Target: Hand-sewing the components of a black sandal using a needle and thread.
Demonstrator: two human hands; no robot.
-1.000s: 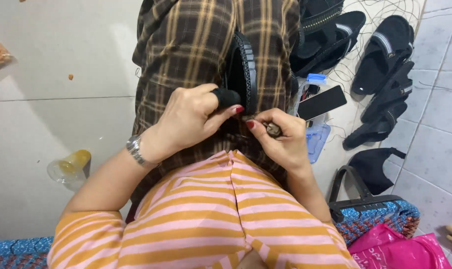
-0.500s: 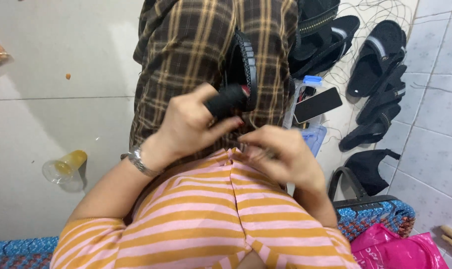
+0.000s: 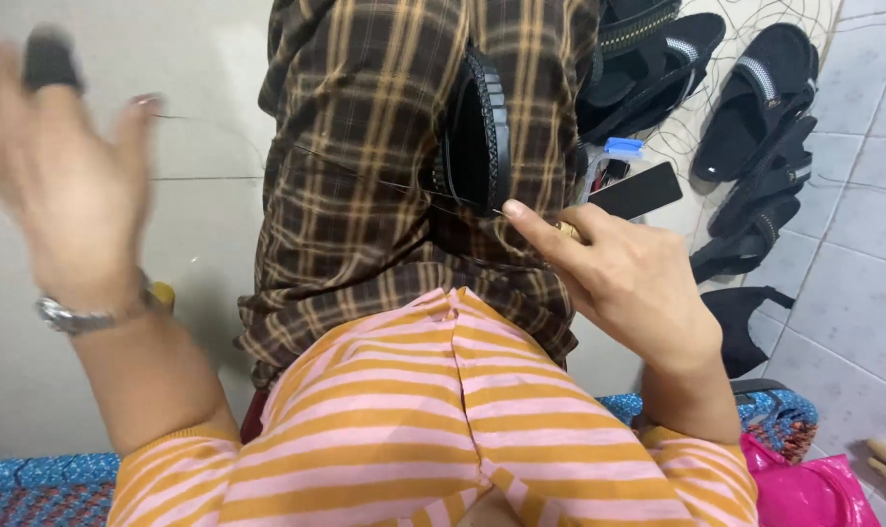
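Observation:
A black sandal sole (image 3: 477,132) stands on edge, wedged in my lap between folds of brown plaid cloth (image 3: 365,195). My right hand (image 3: 638,283) rests beside the sole, closed around a small tool with a tan handle (image 3: 566,230), forefinger pointing at the sole's edge. My left hand (image 3: 67,185) is raised far to the left and blurred. It wears a black finger cap (image 3: 50,59) and a wristwatch (image 3: 77,314). A thin thread (image 3: 365,176) runs taut from that hand across the cloth to the sole.
Several black sandals (image 3: 755,88) lie on the tiled floor at the right, with loose thread around them. A black phone (image 3: 638,190) lies near my right hand. A pink bag (image 3: 814,488) and a blue patterned mat (image 3: 33,488) sit at the bottom.
My left hand has swung away from the sole, up and to the left, drawing the thread out taut. My right hand has stayed by the sole.

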